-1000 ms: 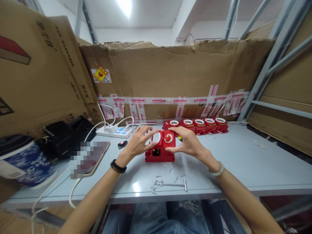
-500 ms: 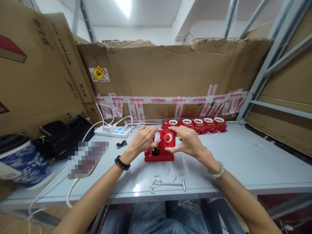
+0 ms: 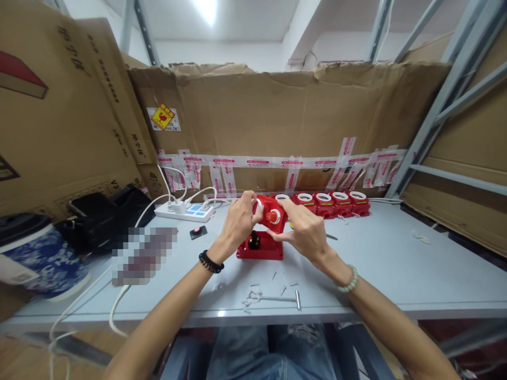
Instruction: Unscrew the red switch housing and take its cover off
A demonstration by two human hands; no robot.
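Two hands grip the red plastic switch cover with its red push-button (image 3: 271,214), my left hand (image 3: 238,220) and right hand (image 3: 304,232) pinching its edges above the red base box (image 3: 264,249). It looks light, rigid, probably smooth; I'd hold the rims.

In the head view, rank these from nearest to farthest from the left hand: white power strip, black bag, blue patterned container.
From the left hand:
1. White power strip, just to its left at the table's back.
2. Black bag, farther left against the cardboard.
3. Blue patterned container, at the far left edge.
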